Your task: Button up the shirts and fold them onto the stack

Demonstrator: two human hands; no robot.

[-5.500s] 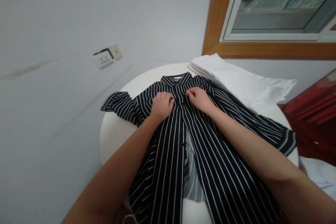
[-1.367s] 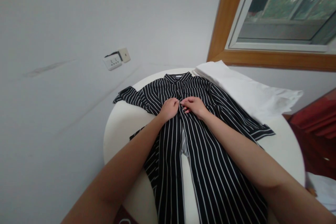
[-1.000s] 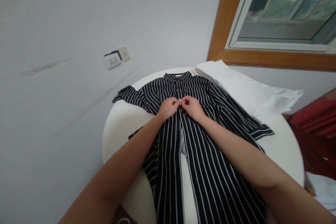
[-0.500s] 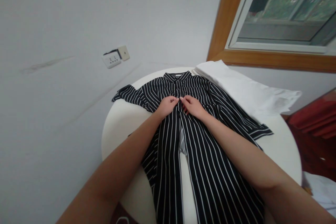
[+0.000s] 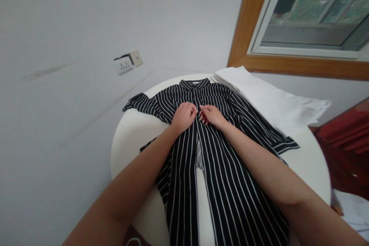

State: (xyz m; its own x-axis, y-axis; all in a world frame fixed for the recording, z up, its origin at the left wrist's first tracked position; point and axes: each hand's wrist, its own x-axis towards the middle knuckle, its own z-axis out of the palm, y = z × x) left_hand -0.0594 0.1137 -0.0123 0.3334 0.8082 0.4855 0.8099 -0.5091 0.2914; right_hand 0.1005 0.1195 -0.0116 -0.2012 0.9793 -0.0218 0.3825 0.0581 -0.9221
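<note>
A black shirt with white stripes [image 5: 239,184] lies face up, its collar at the far side and its lower front parted in the middle. My left hand [image 5: 184,116] pinches the front edge at chest height. Close beside it, my right hand [image 5: 211,116] is closed on the other front edge, fingertips bent under. The fingertips of both hands nearly meet at the button line; any button there is too small to make out. One sleeve [image 5: 144,104] is bent out to the left, and the other stretches down to the right.
The shirt rests on a round white table [image 5: 129,142]. Folded white cloth [image 5: 268,96] lies at its back right. Behind stand a wall with a socket [image 5: 123,65] and a wood-framed window [image 5: 248,19]. Red fabric [image 5: 348,130] and more white cloth [image 5: 351,207] are at the right.
My left hand has turned over slightly, its back rising and its fingers curling more at the shirt front. The right hand has barely moved. The shirt's lower left front has shifted slightly left.
</note>
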